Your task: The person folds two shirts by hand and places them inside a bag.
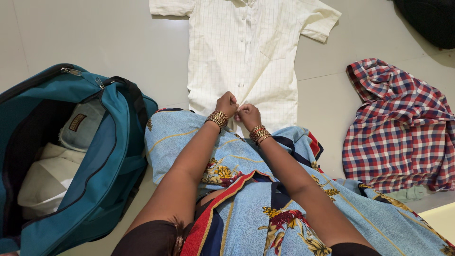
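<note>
A cream short-sleeved shirt with thin check lines (246, 52) lies flat on the pale tiled floor, collar away from me. My left hand (226, 103) and my right hand (248, 114) meet at the shirt's bottom front edge, fingers pinched on the button placket. Both wrists carry gold and red bangles. My arms reach out over my lap, which is covered in light blue floral cloth (265, 199).
An open teal travel bag (102, 161) lies at my left with folded pale clothes inside. A red, white and blue checked shirt (400, 128) lies crumpled on the floor at the right. A dark bag (431, 19) sits at the top right corner.
</note>
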